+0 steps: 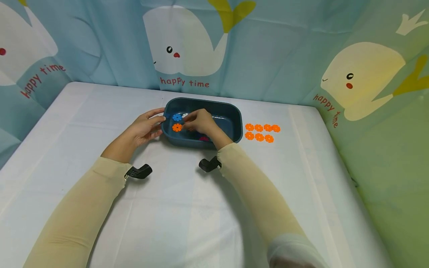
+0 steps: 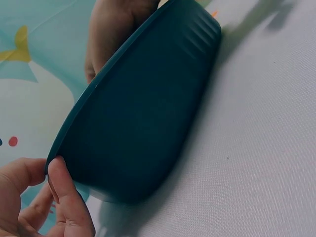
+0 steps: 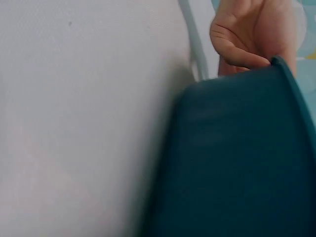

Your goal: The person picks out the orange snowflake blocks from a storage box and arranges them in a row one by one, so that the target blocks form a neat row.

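Note:
A dark teal oblong bin [image 1: 201, 144] stands on the table. My left hand [image 1: 145, 127] holds its left end, thumb and fingers pinching the rim, as the left wrist view also shows of these fingers [image 2: 64, 182]. My right hand [image 1: 201, 122] reaches down into the bin with bent fingers. Its fingertips are right at the edge of an orange notched plastic disc [image 1: 177, 127]; I cannot tell whether they pinch it. Close by in the bin are a blue disc [image 1: 177, 117] and a partly covered white disc [image 1: 184, 115]. A dark pink disc [image 1: 203, 138] shows below my right wrist.
To the right of the bin, several orange discs [image 1: 259, 137] lie in two rows on the white tablecloth [image 1: 167, 223]. Behind the table hangs a blue curtain [image 1: 268, 67] with whale prints, and a green stretch of it runs along the right side.

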A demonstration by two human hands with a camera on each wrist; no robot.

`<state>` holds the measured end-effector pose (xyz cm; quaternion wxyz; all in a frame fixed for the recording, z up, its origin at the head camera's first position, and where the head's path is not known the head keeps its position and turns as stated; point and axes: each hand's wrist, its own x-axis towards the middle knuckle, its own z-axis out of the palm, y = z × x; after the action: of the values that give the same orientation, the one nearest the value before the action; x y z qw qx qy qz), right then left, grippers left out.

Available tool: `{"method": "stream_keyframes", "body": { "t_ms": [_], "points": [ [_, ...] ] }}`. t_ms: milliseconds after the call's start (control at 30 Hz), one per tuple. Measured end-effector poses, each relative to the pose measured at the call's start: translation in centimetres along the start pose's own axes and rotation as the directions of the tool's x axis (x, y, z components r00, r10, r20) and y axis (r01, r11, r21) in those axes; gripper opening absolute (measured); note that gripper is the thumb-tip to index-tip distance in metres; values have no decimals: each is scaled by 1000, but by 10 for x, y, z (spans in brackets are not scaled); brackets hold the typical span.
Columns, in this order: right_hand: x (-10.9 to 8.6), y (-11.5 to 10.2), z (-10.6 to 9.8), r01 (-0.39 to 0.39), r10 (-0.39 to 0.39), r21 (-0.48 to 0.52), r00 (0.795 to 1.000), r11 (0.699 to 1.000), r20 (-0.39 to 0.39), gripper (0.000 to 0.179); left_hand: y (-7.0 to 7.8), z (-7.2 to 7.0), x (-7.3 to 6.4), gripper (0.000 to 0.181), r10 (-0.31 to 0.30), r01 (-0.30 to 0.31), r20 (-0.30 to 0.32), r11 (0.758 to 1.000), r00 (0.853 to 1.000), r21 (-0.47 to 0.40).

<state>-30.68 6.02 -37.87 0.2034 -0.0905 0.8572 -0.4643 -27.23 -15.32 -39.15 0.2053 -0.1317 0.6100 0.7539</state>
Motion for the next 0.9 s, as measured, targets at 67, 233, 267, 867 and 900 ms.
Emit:
{"method": "stream_keyframes", "body": {
  "t_ms": [67,233,267,867,900],
  "points": [
    [3,1,5,-6,6,-13,1000,1000,-3,26,0,1,-1,55,-2,2,1,1000,1000,8],
    [7,0,13,-22,20,-55,999,998,-33,27,0,1,0,54,-3,3,-5,1000,1000,15],
    [8,0,14,-26,24,-61,999,998,-40,27,0,1,0,54,-2,2,-8,1000,1000,17],
    [17,3,24,4,-26,-203,994,979,-105,25,2,1,-2,56,-13,13,5,1000,1000,2],
    [17,3,24,8,-31,-207,994,978,-107,25,2,1,-2,56,-13,13,5,1000,1000,0]
  ]
}}
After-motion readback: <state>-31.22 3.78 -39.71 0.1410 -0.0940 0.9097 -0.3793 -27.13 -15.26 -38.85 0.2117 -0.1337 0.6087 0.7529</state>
